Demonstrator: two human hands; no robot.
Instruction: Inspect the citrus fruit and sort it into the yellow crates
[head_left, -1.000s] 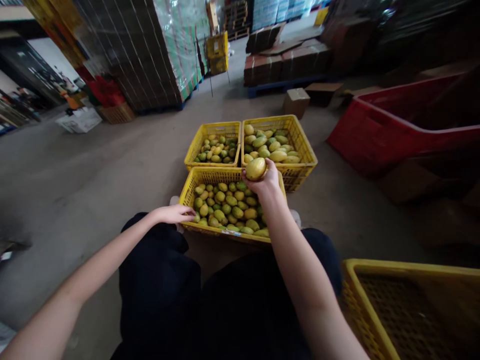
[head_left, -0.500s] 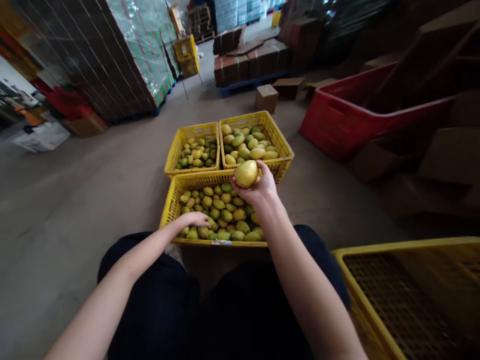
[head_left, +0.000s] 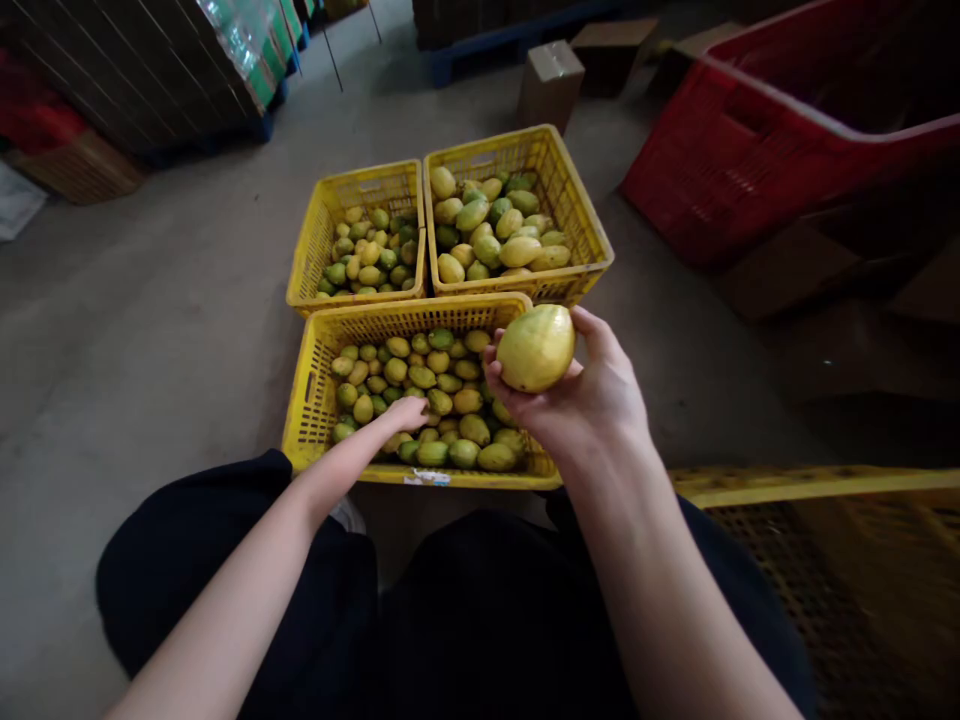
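A yellow-green papaya [head_left: 536,348] rests in my right hand [head_left: 600,400], palm up, its fingers and thumb curled round the sides. This hand is above the right end of the front yellow crate [head_left: 300,415]. Inside that crate lie many smaller green and yellow papayas [head_left: 439,403]. My left hand [head_left: 409,412] reaches down among them with its fingers bent together. Its fingertips touch the fruit, and what they close on is mostly hidden.
Behind the front crate stand a left yellow crate [head_left: 300,240] and a right yellow crate [head_left: 592,225], both holding papayas. A large red bin [head_left: 690,170] is at the right, near a small carton [head_left: 551,85]. Another yellow crate [head_left: 787,487] sits beside my right leg.
My view has tilted down and nearer the crates. My right hand has come closer and to the right with the papaya. My left hand has moved slightly farther into the front crate.
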